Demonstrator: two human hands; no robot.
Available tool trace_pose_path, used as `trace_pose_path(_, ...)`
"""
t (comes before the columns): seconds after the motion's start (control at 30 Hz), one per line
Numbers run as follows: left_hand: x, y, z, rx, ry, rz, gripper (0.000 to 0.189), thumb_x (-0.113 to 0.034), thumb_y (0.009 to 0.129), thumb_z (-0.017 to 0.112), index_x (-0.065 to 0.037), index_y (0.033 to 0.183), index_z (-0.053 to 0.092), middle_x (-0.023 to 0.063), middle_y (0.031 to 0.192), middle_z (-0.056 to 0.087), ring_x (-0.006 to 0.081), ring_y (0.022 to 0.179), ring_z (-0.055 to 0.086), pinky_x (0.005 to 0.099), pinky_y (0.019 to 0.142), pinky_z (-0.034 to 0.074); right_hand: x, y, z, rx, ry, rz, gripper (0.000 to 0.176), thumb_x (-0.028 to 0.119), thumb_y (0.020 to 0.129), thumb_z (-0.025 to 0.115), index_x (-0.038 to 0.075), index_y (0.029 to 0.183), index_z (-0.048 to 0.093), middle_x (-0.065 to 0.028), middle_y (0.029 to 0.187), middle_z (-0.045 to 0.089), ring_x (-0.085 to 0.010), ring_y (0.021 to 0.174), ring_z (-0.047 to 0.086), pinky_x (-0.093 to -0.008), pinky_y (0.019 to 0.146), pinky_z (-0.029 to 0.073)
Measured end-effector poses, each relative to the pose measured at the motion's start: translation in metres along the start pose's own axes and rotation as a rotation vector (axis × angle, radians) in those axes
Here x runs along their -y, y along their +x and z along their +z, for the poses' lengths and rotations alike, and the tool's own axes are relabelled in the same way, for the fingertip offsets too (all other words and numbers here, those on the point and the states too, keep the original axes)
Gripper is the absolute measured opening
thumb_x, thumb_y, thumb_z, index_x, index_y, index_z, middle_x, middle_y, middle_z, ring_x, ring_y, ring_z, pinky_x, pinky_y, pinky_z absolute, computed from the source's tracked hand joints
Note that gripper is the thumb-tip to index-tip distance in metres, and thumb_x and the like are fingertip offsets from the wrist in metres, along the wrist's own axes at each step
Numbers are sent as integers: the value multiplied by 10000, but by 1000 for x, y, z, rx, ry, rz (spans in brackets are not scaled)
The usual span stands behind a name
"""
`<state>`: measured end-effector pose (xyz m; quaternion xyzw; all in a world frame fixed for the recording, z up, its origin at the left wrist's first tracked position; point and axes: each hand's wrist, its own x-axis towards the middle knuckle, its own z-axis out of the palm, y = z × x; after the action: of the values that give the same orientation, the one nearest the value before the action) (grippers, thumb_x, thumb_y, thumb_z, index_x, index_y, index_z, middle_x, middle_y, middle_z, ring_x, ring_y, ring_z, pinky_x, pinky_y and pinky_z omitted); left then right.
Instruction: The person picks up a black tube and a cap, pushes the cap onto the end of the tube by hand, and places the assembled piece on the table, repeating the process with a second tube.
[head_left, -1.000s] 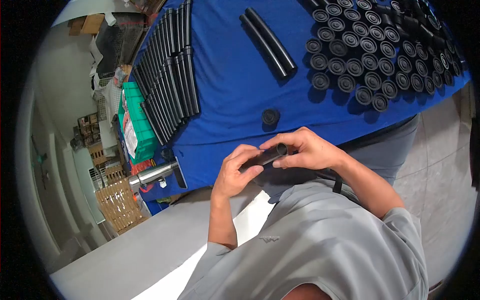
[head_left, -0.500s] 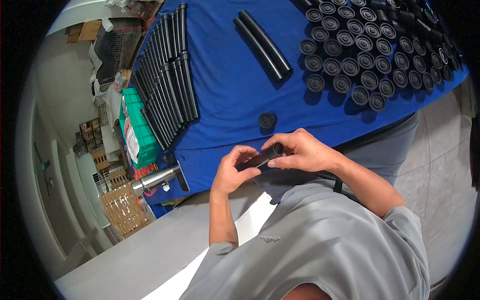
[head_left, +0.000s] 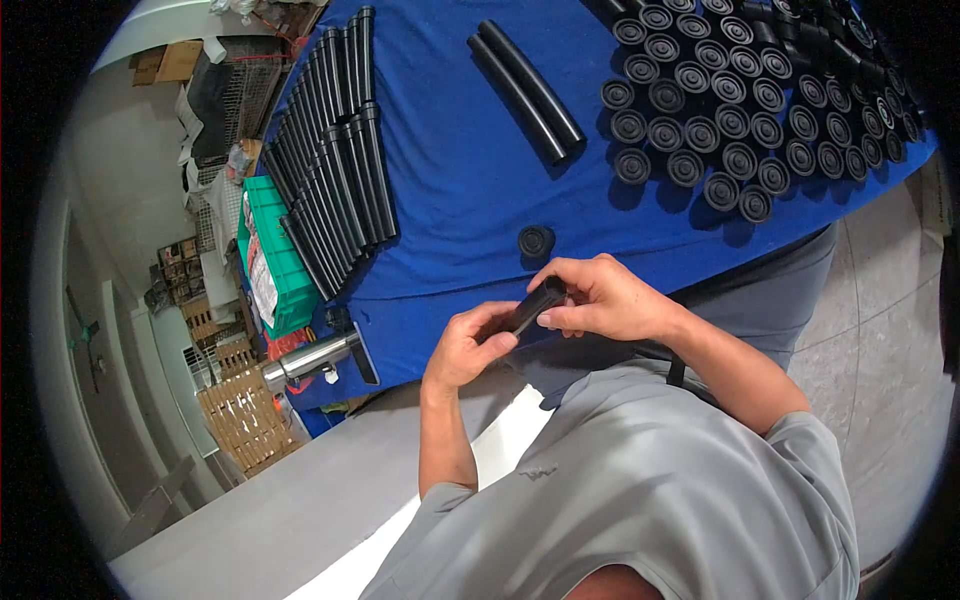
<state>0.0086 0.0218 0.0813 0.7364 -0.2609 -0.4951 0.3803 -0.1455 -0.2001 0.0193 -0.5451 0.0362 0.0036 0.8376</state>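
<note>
Bridging left hand (head_left: 466, 348) and right hand (head_left: 618, 300) is a black tube (head_left: 537, 304).

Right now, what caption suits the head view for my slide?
Both hands hold a black tube near the blue cloth.

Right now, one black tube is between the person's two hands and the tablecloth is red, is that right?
Not quite: the tablecloth is blue, not red, as the head view shows. One black tube is indeed between the left hand and right hand.
</note>
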Motion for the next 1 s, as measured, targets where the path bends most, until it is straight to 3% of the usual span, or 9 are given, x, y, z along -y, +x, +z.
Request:
trace_pose_path(0.1, -2, 1, 5, -35, 59, 58, 415, -162, 879, 834, 16, 1214, 665, 53, 1036, 720, 127, 923, 660, 305, 853, 542, 4, 0, 1, -14, -84, 21, 290, 139, 898, 805, 6, 1118, 669, -43, 718, 692, -88, 652, 654, -255, 613, 521)
trace_pose_path(0.3, 9, -6, -3, -27, -24, 4, 429, -163, 863, 852, -2, 1207, 651, 92, 1035, 714, 159, 971, 659, 332, 860, 540, 0, -1, 0, -7, -241, -114, 464, 292, 857, 850, -7, 1160, 666, -112, 748, 709, -164, 681, 690, -318, 634, 540)
trace_pose_path(0.4, 11, -9, 13, -141, -706, 310, 438, -231, 888, 828, -39, 1226, 625, 122, 1032, 717, 245, 964, 676, 431, 864, 566, -4, -2, 4, 31, -188, -135, 570, 322, 829, 871, 4, 1246, 649, -127, 838, 731, -181, 736, 699, -329, 681, 562)
trace_pose_path(0.43, 17, -8, 12, -140, -798, 418, 432, -277, 935, 780, -65, 1270, 606, 182, 1145, 723, 328, 1092, 676, 501, 923, 567, -6, -3, 5, 34, -224, -167, 603, 325, 822, 874, 10, 1278, 638, -131, 874, 737, -185, 753, 705, -330, 693, 570)
trace_pose_path(0.57, 16, -12, 17, -265, -921, 372, 394, -267, 970, 739, -72, 1284, 601, 215, 1331, 671, 343, 1236, 646, 490, 992, 569, 3, -1, 1, 110, -205, -197, 640, 272, 824, 869, 34, 1356, 606, -134, 997, 747, -200, 823, 724, -338, 743, 592)
trace_pose_path(0.67, 34, -11, 26, -310, -1067, 171, 361, -208, 958, 755, -70, 1258, 610, 220, 1349, 656, 310, 1176, 686, 451, 932, 605, -6, -1, 0, 68, -149, -220, 590, 197, 849, 842, 34, 1360, 598, -138, 996, 750, -197, 862, 736, -336, 745, 592)
trace_pose_path(0.83, 44, -18, 33, -270, -942, -131, 485, -442, 1070, 552, 26, 1048, 679, 203, 913, 762, 277, 726, 757, 336, 614, 624, -3, -3, 1, 21, -143, -136, 439, 60, 874, 789, 31, 1291, 652, -89, 901, 762, -168, 827, 738, -319, 773, 571)
trace_pose_path(0.93, 33, -26, 26, -189, -675, -228, 388, -378, 1058, 610, 2, 1016, 677, 157, 788, 739, 231, 607, 709, 302, 568, 587, -6, -3, 2, 7, -143, -145, 395, 78, 884, 788, 23, 1254, 663, -96, 896, 761, -177, 811, 738, -314, 762, 567)
trace_pose_path(1.0, 28, -31, 27, -307, -569, -38, 291, -289, 1007, 696, 1, 1001, 668, 145, 804, 715, 209, 626, 682, 293, 577, 558, -7, -3, 3, -7, -215, -132, 378, 109, 881, 804, 17, 1222, 669, -100, 892, 759, -184, 807, 734, -314, 751, 560)
